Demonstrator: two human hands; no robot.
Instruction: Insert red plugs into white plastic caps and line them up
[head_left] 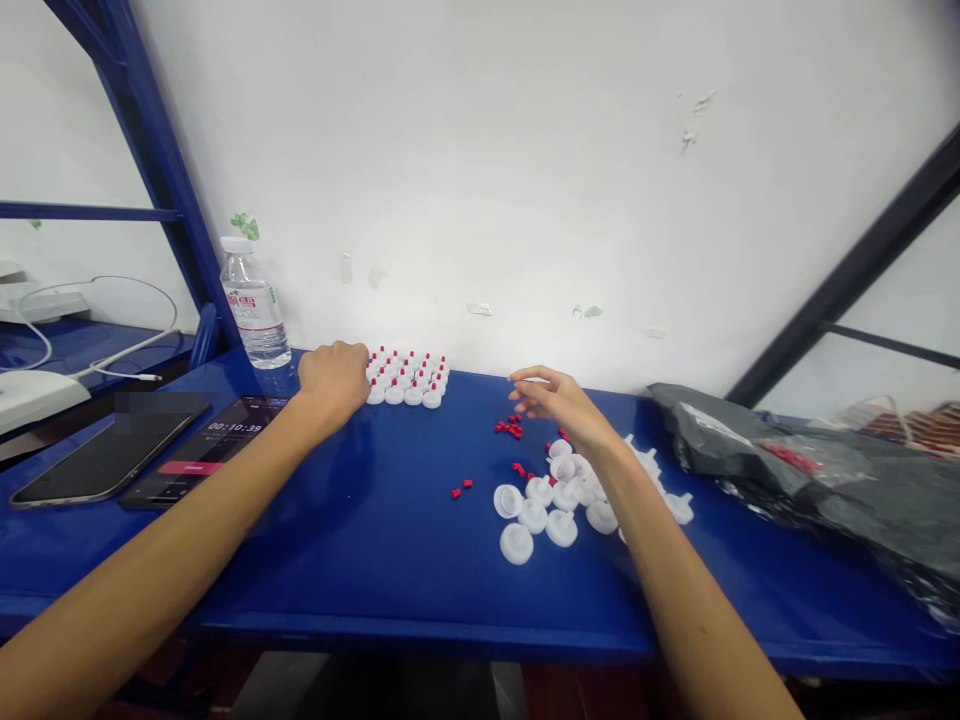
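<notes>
My left hand [335, 378] is curled at the left edge of a block of white nozzle caps with red tips [407, 378], which stand upright in close rows. Its fingertips are hidden behind the knuckles, so whatever they grip does not show. My right hand [559, 400] hovers over the table with its fingers loosely bent and apart, and nothing shows in it. Below and left of it lies a small cluster of loose red tips [510, 428]. Near its wrist is a loose heap of white nozzle caps [561, 527] without red tips, some overturned. Two red tips [462, 489] lie apart at mid-table.
A water bottle [255, 310] stands by the wall at the left. Beside my left forearm lie a phone showing a timer [225, 430] and a dark phone [105, 450]. A grey plastic bag [810, 490] covers the table's right side. Blue frame posts [161, 150] rise at left.
</notes>
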